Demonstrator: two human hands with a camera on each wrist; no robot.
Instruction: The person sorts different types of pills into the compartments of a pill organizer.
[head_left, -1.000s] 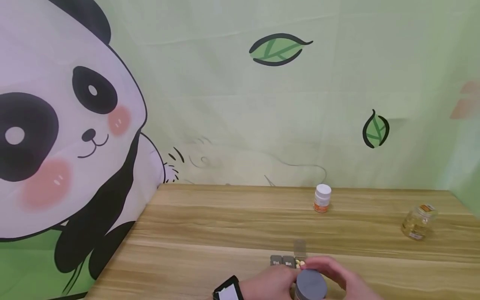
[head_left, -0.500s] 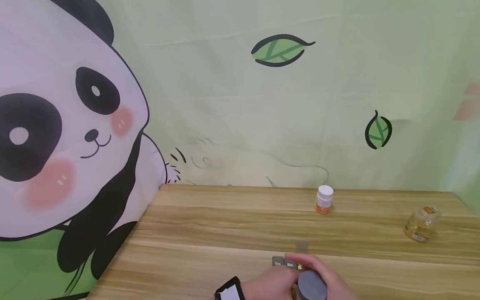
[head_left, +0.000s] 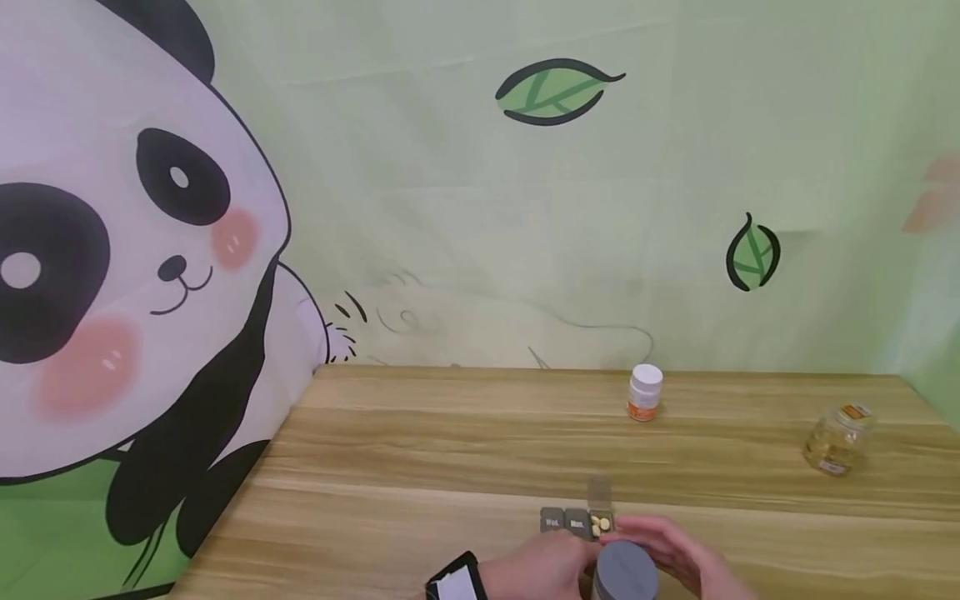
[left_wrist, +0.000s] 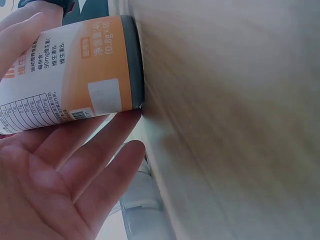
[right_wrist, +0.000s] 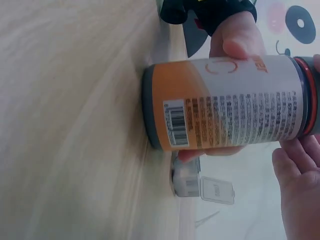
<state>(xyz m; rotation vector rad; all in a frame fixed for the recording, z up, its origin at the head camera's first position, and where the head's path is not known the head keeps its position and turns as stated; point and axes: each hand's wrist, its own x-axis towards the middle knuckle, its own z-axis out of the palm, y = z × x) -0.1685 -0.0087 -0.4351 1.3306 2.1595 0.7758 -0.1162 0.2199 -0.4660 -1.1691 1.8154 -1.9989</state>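
An orange-and-white vitamin bottle with a grey lid stands upright on the table in front of both hands. My left hand grips its body, thumb on one side and fingers on the other. My right hand is at the lid, with fingers behind it in the head view and fingertips on both sides of it in the right wrist view. A red ring shows just under the lid. Behind the hands lies a pill organizer with grey lids marked Wed. and Mon.; its raised clear lid exposes yellowish tablets.
Near the table's back edge stands a small white-and-orange bottle with a white cap. A clear jar with amber contents is farther right. Behind the wooden table hangs a green cloth with a printed panda.
Half a second ago my right hand moved left around the lid, covering the organizer's tablets. Now it has swung back right, and the tablets show again. My left hand stays on the bottle.
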